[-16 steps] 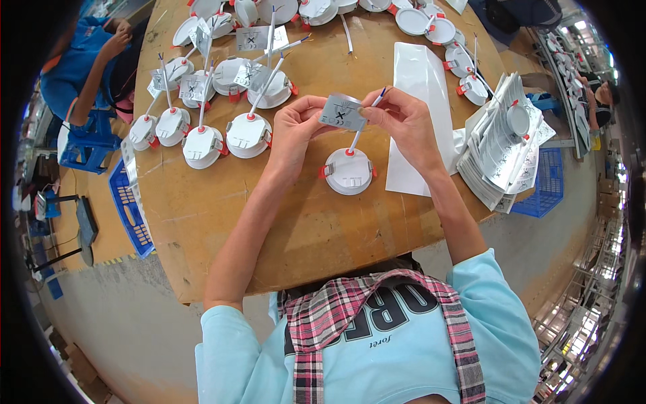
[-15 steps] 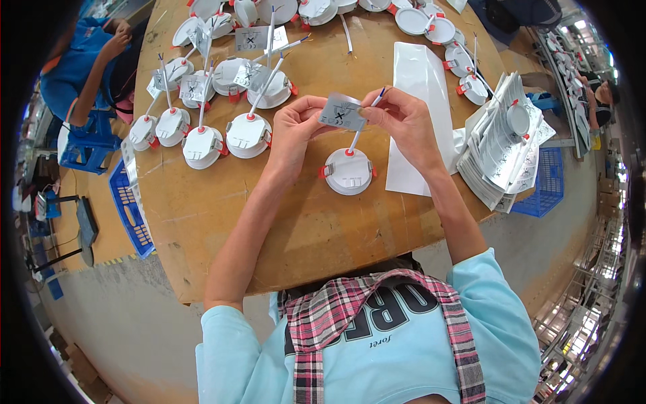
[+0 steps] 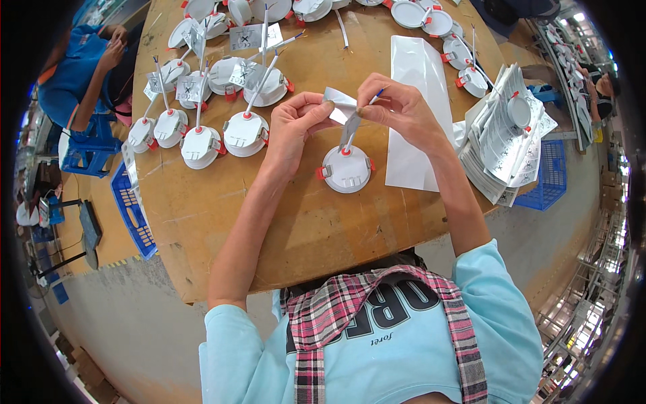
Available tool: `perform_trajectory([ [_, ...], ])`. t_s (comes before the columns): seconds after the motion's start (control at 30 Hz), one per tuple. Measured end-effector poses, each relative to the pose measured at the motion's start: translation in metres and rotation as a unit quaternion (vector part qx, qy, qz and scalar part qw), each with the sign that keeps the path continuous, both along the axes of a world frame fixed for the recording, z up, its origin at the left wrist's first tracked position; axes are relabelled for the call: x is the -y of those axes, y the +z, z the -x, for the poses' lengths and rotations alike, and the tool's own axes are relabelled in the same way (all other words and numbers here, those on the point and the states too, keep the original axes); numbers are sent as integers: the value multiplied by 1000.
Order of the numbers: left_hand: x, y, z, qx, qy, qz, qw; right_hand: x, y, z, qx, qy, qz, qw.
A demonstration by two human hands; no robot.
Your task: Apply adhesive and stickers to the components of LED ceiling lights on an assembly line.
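Beneath your nearer right hand [image 3: 397,111], the cable [image 3: 350,141] from the lamp [image 3: 347,172] is slanting up into pinched fingers [image 3: 382,116], your left hand [image 3: 295,128] clamping the silver label [image 3: 350,126].

Forearms [image 3: 250,222] angled forward, left grip [image 3: 293,126] and right grip [image 3: 400,113] close together, each a thumb-and-finger pinch.

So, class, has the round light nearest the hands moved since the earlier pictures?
No: the round light shows no clear shift, keeping its place left of the white sheet.
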State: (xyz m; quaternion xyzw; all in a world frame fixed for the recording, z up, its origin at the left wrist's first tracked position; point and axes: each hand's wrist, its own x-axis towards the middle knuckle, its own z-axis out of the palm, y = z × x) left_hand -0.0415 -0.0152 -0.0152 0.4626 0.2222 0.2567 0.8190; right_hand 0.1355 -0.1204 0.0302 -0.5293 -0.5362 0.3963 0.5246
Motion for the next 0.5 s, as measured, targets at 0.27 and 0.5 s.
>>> perform_trajectory([
  [0.27,1,-2,1,-6,29,-7,1000,-2,7,6,16,-51,67,996],
  [0.5,7,2,1,7,58,-34,998,-2,3,6,37,-84,68,993],
])
